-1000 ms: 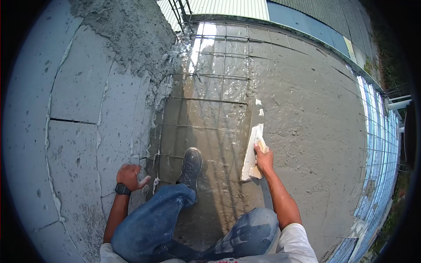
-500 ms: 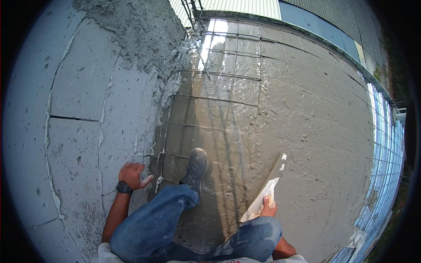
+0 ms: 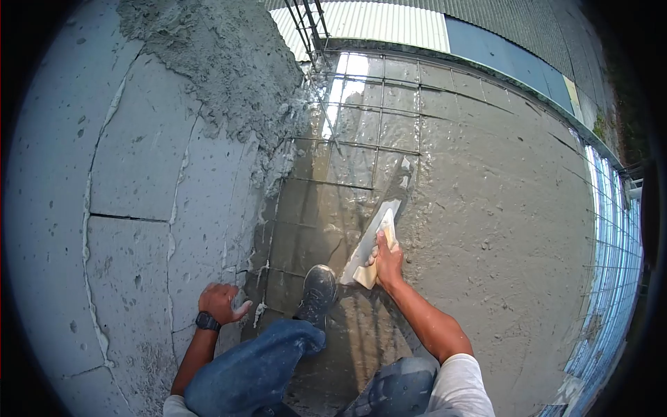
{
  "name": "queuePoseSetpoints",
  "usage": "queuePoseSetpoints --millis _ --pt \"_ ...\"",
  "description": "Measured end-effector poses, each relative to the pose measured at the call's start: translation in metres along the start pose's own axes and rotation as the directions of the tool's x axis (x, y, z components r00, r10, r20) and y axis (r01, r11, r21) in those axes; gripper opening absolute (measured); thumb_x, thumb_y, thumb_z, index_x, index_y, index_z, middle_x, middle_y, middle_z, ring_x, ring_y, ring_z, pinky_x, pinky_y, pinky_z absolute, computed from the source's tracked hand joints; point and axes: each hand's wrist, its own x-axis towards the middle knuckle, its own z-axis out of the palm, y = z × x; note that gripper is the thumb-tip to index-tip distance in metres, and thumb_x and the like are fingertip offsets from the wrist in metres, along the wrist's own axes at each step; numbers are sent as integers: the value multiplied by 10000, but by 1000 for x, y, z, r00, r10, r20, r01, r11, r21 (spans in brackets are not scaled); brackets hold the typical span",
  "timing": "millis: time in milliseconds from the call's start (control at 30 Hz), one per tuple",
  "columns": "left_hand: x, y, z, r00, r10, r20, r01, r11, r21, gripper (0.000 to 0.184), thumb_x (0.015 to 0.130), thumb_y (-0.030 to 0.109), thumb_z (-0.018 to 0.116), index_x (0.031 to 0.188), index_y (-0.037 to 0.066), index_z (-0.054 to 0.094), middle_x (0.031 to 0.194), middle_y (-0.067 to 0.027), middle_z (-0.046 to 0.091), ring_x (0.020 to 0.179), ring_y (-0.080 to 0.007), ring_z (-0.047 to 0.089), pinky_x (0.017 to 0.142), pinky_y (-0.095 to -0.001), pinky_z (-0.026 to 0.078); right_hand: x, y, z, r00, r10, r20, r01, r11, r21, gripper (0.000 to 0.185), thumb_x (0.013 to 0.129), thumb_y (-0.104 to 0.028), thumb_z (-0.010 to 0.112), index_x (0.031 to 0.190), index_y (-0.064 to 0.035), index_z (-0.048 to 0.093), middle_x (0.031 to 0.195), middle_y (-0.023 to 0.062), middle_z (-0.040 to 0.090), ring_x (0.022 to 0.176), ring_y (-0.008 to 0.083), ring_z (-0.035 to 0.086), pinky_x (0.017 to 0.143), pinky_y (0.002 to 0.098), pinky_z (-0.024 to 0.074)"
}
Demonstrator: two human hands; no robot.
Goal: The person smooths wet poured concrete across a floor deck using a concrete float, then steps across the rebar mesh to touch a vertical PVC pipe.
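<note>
My right hand (image 3: 388, 263) is wrapped round the pale handle of a long finishing trowel (image 3: 368, 244). The trowel's narrow blade lies slantwise on wet grey concrete (image 3: 479, 229), its far end close to the exposed steel mesh (image 3: 379, 115). At the lower left, my left hand (image 3: 220, 303) leans on the light grey block wall (image 3: 132, 260), thumb apart from bent fingers and nothing held. A dark watch (image 3: 207, 320) sits on that wrist. Between the hands, my shoe (image 3: 319, 292) stands in the wet concrete.
Rough mortar (image 3: 215, 62) covers the upper part of the wall. Upright rebar (image 3: 306, 28) rises at the far corner. Corrugated roofing (image 3: 389, 22) lies beyond the slab's far edge, and metal sheeting (image 3: 604, 257) runs along the right side.
My right hand has pushed the trowel forward and left across the concrete, from beside my knee to beyond my shoe. My left hand stays against the wall. The view has tilted slightly.
</note>
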Motion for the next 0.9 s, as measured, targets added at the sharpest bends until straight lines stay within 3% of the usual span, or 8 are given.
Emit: queuePoseSetpoints --millis 133,200,233,333,533,633,767,900 --pt "3 -6 13 997 -77 -9 77 997 -14 293 733 355 792 758 108 637 732 -96 648 699 -318 627 712 -443 494 16 -59 -16 995 -61 -81 38 965 -259 374 947 -377 681 976 -12 608 641 22 525 469 110 514 432 310 449" --pt "6 -6 8 994 -89 -63 79 984 -157 280 748 336 782 778 94 644 742 -108 659 706 -338 628 723 -438 490 6 -82 -44 935 -271 -227 65 763 -643 435 911 -388 703 1015 28 626 794 151 656 672 290 655 622 413 523" --pt "5 -7 4 981 -138 134 163 965 -203 296 767 338 776 886 84 682 841 -117 696 789 -330 662 759 -434 513 1 -84 -63 858 -452 -243 56 553 -831 451 901 -390 706 1028 36 632 869 188 690 771 351 684 703 445 531" --pt "-4 2 -23 707 -414 573 670 651 -356 396 806 352 767 1066 59 714 1011 -144 740 934 -311 711 844 -410 551 -58 -132 -105 882 -264 -390 -198 543 -816 478 882 -406 705 1036 42 637 995 269 686 963 440 662 839 480 506" --pt "70 -4 -143 764 -344 546 618 633 -466 374 814 314 775 1065 45 704 991 -155 744 924 -290 726 837 -395 562 -185 -203 -149 740 -35 -672 -620 350 -702 521 855 -415 724 1064 57 653 1046 289 685 1008 451 661 886 503 514" --pt "165 -15 -224 914 -294 281 405 723 -560 361 809 215 778 1071 -10 674 932 -160 734 848 -289 725 789 -382 564 -211 -226 -149 670 8 -742 -694 362 -623 514 854 -402 732 1044 69 659 1053 310 678 1020 452 659 877 496 517" --pt "287 -28 -336 993 -117 2 115 974 -197 332 811 204 764 1086 39 681 1033 -139 692 1045 -332 635 953 -459 471 -212 -260 -130 747 -86 -659 -513 555 -655 515 859 -393 733 1058 75 657 1044 309 682 1019 447 663 862 482 520" --pt "372 -29 -406 996 -65 -67 65 998 -8 297 817 195 749 1067 49 686 1120 -150 643 1175 -358 552 1029 -510 403 -181 -307 -103 756 -51 -653 -469 653 -594 527 854 -402 744 1122 44 661 1059 273 698 1032 424 667 882 457 514"
